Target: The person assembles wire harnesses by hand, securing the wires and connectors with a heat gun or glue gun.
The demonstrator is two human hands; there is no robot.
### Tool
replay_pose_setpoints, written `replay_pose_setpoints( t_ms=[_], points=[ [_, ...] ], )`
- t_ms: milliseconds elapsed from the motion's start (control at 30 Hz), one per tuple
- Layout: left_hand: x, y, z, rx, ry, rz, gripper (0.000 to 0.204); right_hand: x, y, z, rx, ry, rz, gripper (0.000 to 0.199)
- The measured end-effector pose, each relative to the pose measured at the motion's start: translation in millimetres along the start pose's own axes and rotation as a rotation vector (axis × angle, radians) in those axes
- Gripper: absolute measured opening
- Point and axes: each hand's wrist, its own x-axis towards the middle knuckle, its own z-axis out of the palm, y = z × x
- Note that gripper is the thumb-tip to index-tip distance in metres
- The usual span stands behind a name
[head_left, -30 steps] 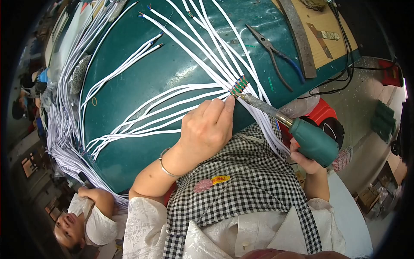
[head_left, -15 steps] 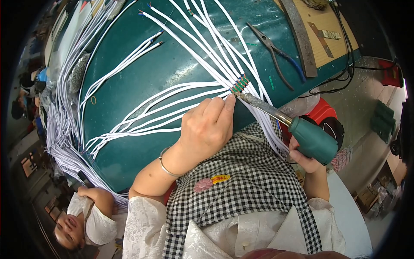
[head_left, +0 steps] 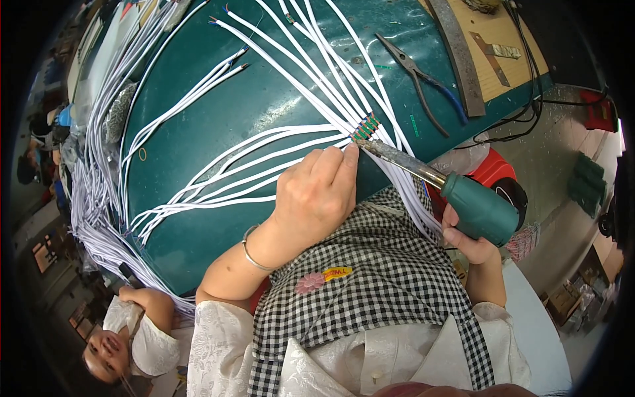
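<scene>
My right hand (head_left: 471, 246) is wrapped round the green handle of a soldering iron (head_left: 481, 208). The iron's metal shaft points up and left, its worn tip beside a row of small green circuit boards (head_left: 365, 128). Red and blue wire ends meet those boards, with white cables (head_left: 254, 140) running off to both sides. Close under the boards, my left hand (head_left: 317, 185) has its thumb and fingers pinched together at a cable end. The fingers cover most of what they grip. Whether the tip touches a board or only the wire, I cannot tell.
Long-nose pliers (head_left: 423, 83) lie on the green table mat (head_left: 198, 248), near a metal bar (head_left: 460, 56). Small green strips (head_left: 414, 126) are nearby. A thick bundle of white cables (head_left: 99, 198) fills the left edge. Another person (head_left: 142, 331) is at the lower left.
Almost nothing differs. The boards, both hands and the iron sit very slightly further left in the picture, along with the surroundings.
</scene>
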Motion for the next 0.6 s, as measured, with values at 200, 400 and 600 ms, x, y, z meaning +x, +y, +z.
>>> replay_pose_setpoints(
  t_ms=[200,400,600],
  points=[
    [1,1,-2,-0.004,-0.019,-0.006,0.035,-3,-22,7,0.384,0.295,0.195,0.058],
    [0,2,-2,0.004,-0.029,-0.013,0.035,-4,-19,5,0.37,0.265,0.205,0.06],
    [2,3,-2,0.007,-0.025,-0.012,0.036,4,-24,9,0.326,0.254,0.191,0.059]
  ],
)
